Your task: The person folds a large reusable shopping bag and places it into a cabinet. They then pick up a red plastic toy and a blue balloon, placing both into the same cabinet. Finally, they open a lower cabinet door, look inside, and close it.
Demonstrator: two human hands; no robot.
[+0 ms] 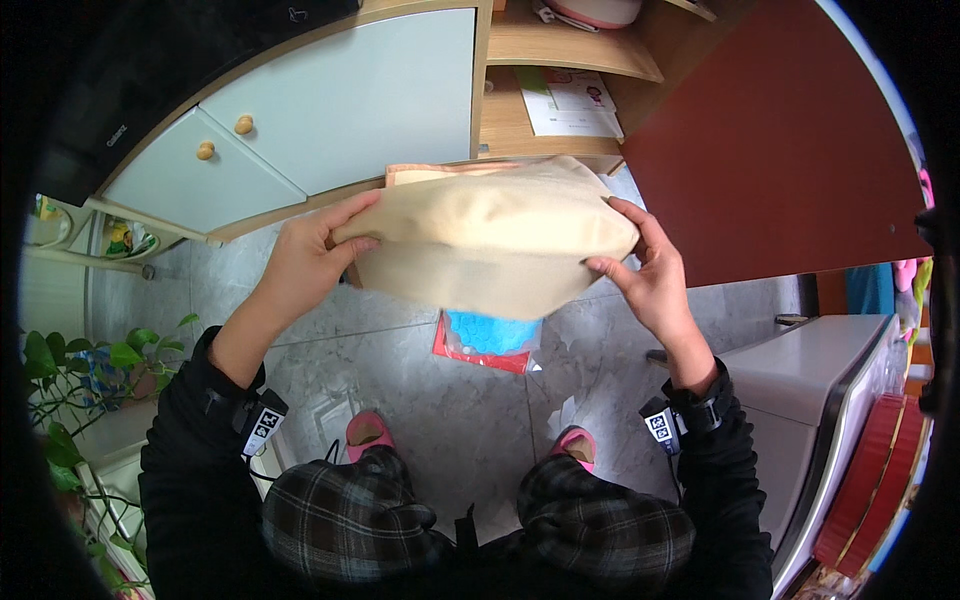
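Note:
A beige fabric item (480, 232), perhaps a cloth bag or cover, is stretched between my hands above the floor; its exact kind cannot be told. My left hand (319, 251) pinches its left end between thumb and fingers. At the right end, my right hand (645, 262) grips the fabric the same way. An orange-brown trimmed edge shows behind the top of it. Below the cloth, on the grey tiles, lies a blue bumpy item in clear plastic (493, 334) over a flat red item (480, 358), both partly hidden by the fabric.
White cabinet doors (360, 97) with wooden knobs stand ahead, beside a wooden shelf (570, 56) holding papers (571, 105). A dark red panel (772, 157) is at the right, near a white cabinet-like unit (802, 345) and a red round box (870, 480). Leafy plants (67, 375) stand left.

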